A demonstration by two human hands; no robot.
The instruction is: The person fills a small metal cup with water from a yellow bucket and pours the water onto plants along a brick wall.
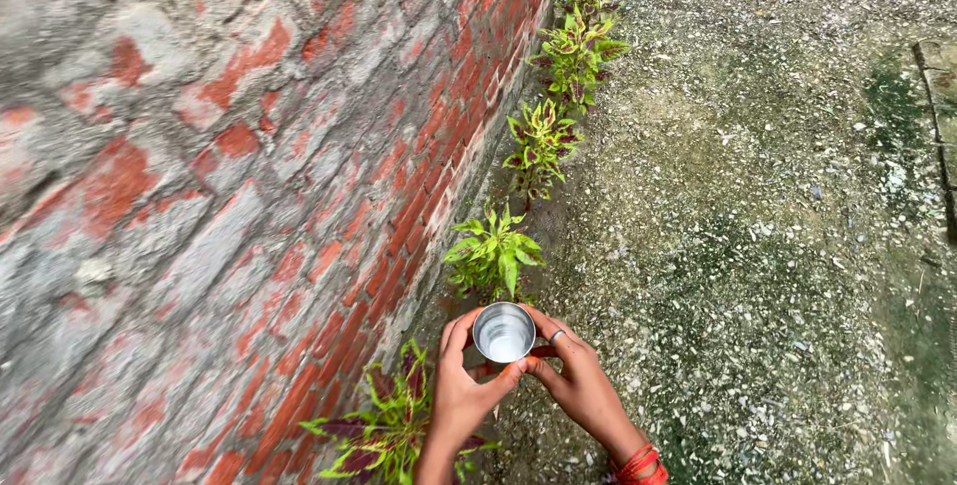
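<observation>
Fingers (469,330) of both my left hand (461,390) and right hand (578,380) clasp a small round steel cup (503,331) holding clear water, just beside the green leafy plant (493,251) by the brick wall (249,176).

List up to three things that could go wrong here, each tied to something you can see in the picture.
1. The cup is pinched only by fingertips of the left hand and right hand; that grip could slip and spill the liquid inside.
2. It sits above the green plant; a sudden tip might flatten the leaves.
3. The brick wall is close on the left; an elbow may scrape it.
</observation>
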